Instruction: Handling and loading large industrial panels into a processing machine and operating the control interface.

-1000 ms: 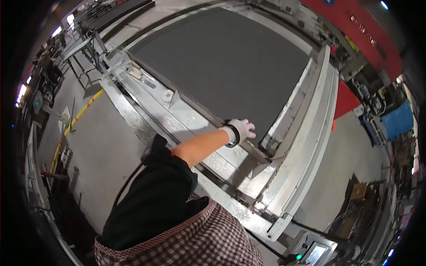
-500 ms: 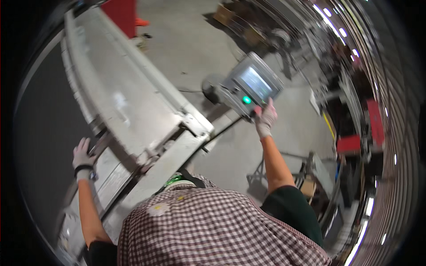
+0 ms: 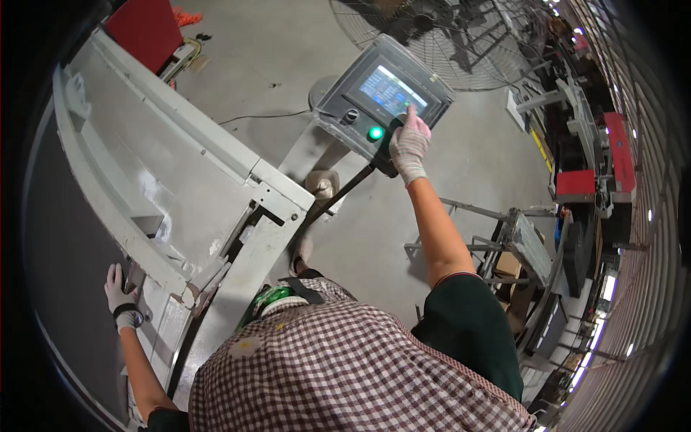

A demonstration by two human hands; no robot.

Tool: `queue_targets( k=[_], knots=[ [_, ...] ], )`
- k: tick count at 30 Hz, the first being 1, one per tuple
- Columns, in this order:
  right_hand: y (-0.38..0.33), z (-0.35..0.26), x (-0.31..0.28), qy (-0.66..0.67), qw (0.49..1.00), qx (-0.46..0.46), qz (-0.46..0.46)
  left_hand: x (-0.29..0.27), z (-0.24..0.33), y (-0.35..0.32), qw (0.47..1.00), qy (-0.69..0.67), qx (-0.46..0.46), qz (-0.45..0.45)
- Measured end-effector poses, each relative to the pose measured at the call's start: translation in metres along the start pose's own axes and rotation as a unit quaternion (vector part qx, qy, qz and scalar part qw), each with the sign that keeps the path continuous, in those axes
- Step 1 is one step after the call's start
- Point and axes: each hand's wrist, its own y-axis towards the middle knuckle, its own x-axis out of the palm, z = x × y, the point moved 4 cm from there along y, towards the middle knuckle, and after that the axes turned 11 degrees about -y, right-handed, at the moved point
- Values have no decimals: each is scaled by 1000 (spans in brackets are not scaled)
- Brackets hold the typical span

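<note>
My right hand (image 3: 412, 150), in a pale glove with pink fingertips, reaches to a control panel (image 3: 344, 101) on an arm. Its index finger is stretched out at the lit touchscreen (image 3: 392, 90), seemingly touching it; the other fingers are bent and hold nothing visible. Below the screen are a green-lit button (image 3: 375, 134) and a black knob (image 3: 350, 115). My left hand (image 3: 119, 294), gloved with a dark band at the wrist, lies with fingers spread on a large dark grey flat sheet (image 3: 65, 216), beside a large grey metal machine (image 3: 165, 144).
A wire-caged fan (image 3: 425, 25) stands beyond the panel. A red panel (image 3: 145, 34) is at the far left. Right of me are a metal frame stand (image 3: 529, 241) and red-and-grey equipment (image 3: 576, 183). A cable (image 3: 263, 115) crosses the floor. A foot (image 3: 304, 248) shows beside the machine.
The view has shifted and become sharper; the fan now shows more fully. My right index finger is now stretched out over the screen. My left hand stays on the dark sheet.
</note>
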Motion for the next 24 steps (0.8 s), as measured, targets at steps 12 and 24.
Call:
queue_targets(
  k=[12,24],
  knots=[
    [-81,-76,-87,96,991,82,-40,-38,47,-10,1000,8,11,1],
    [-396,-312,-258,229,959,61,-152,-68,20,-69,947,-248,190,73]
  ],
)
